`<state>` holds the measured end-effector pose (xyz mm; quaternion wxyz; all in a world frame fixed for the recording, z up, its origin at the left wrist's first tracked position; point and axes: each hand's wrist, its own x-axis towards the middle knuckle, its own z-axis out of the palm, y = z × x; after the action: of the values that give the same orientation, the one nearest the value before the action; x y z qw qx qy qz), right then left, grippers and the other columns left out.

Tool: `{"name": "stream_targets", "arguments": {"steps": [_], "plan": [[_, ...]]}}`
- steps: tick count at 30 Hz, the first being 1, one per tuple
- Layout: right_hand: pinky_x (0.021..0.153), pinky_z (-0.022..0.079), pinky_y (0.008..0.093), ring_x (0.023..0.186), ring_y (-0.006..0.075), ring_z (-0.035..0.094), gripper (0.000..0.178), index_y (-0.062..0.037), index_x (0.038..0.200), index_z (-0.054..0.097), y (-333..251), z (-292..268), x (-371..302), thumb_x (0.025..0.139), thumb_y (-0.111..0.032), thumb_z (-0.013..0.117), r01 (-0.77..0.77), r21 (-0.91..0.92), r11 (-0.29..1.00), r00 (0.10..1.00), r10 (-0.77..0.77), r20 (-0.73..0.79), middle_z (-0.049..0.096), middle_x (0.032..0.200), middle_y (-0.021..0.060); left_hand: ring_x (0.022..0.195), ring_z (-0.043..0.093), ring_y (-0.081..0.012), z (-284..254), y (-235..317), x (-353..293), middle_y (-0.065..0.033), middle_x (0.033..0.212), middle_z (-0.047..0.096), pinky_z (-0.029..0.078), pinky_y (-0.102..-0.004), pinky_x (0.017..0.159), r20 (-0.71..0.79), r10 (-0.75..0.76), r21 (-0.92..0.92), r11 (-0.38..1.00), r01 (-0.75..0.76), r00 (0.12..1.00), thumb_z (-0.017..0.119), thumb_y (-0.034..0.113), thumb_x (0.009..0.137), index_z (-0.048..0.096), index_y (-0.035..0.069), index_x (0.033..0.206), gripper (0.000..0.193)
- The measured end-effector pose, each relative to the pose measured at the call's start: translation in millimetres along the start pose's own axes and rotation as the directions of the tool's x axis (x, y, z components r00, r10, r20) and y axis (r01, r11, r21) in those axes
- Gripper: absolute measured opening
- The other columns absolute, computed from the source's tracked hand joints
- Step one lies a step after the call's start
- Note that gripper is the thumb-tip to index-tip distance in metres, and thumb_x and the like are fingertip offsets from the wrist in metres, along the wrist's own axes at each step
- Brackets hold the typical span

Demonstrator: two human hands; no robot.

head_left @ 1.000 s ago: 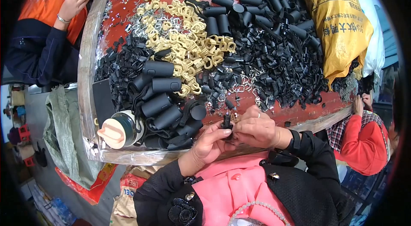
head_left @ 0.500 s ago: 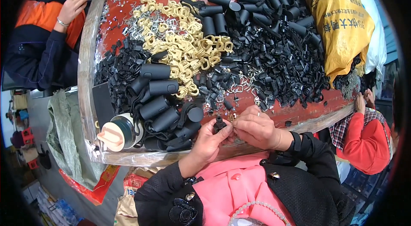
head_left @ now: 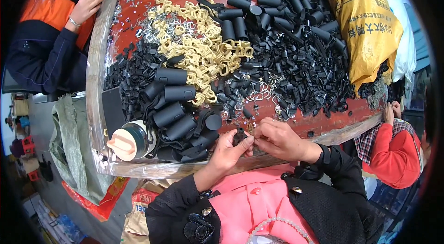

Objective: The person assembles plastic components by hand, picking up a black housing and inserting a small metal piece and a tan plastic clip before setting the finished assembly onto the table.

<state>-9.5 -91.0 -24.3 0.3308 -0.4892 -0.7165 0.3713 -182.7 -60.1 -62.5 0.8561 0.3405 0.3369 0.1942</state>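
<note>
My left hand (head_left: 227,152) is closed around a small black plastic part (head_left: 240,133), whose ribbed end sticks up past the thumb. Close beside it, my right hand (head_left: 285,142) has its fingers pinched together over the table's near edge. Whatever sits in that pinch is too small to make out. Just beyond both hands lie loose small silver hooks (head_left: 264,94) and small black pieces (head_left: 230,96). To the left of my left hand, black plastic cylinders (head_left: 181,127) with straps are heaped.
A pile of cream plastic rings (head_left: 196,54) covers the middle of the red table (head_left: 319,125). Small black parts (head_left: 296,66) spread to the right. A lidded jar (head_left: 132,140) stands at the near left corner, a yellow sack (head_left: 370,27) at right. Co-workers sit on both sides.
The black part in my left hand has sunk slightly lower between the fingers. My right hand has shifted a little to the right. The whole view has moved slightly.
</note>
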Motion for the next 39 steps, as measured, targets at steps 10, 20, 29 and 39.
{"name": "stream_targets", "arguments": {"steps": [10, 20, 29, 39], "plan": [[0.057, 0.04, 0.0342, 0.065, 0.0277, 0.048, 0.012, -0.0019, 0.075, 0.048, -3, 4, -3, 0.071, -0.002, 0.059, -0.044, -0.073, 0.996, 0.996, 0.038, -0.082, 0.049, 0.07, 0.01, 0.059, 0.052, -0.0085, 2, -1, 2, -0.0007, 0.07, 0.054, 0.043, -0.021, 0.053, -0.035, -0.049, -0.107, 0.993, 0.045, 0.998, 0.056, 0.022, 0.084, 0.053, 0.004, 0.083, 0.018], [0.055, 0.039, 0.0323, 0.062, 0.0246, 0.049, 0.013, -0.0025, 0.075, 0.05, -3, 4, 0, 0.069, 0.003, 0.059, -0.004, -0.111, 0.994, 0.996, -0.006, -0.091, 0.05, 0.069, 0.0079, 0.062, 0.051, -0.0101, -1, 1, 2, -0.0014, 0.071, 0.052, 0.042, -0.0219, 0.056, 0.008, -0.112, -0.207, 0.972, 0.112, 0.994, 0.055, 0.019, 0.085, 0.052, 0.005, 0.087, 0.015], [0.061, 0.038, 0.0328, 0.068, 0.026, 0.048, 0.011, -0.0027, 0.081, 0.052, -2, -4, -2, 0.072, -0.001, 0.058, -0.001, -0.085, 0.996, 0.996, -0.007, -0.092, 0.05, 0.076, 0.0091, 0.076, 0.054, -0.0106, 3, 13, -4, -0.0041, 0.092, 0.056, 0.045, -0.0219, 0.061, 0.19, -0.135, -0.531, 0.819, 0.217, 0.973, 0.049, 0.019, 0.088, 0.043, 0.004, 0.114, 0.031], [0.074, 0.033, 0.0348, 0.091, 0.0235, 0.046, 0.017, -0.0058, 0.078, 0.054, -7, 5, -3, 0.063, -0.003, 0.061, 0.168, -0.447, 0.879, 0.976, -0.213, -0.052, 0.05, 0.098, 0.0073, 0.08, 0.055, -0.0078, -6, -10, -3, -0.0015, 0.095, 0.057, 0.045, -0.0206, 0.061, 0.088, -0.124, -0.237, 0.961, 0.142, 0.988, 0.045, 0.025, 0.09, 0.041, 0.003, 0.119, 0.037]]}}
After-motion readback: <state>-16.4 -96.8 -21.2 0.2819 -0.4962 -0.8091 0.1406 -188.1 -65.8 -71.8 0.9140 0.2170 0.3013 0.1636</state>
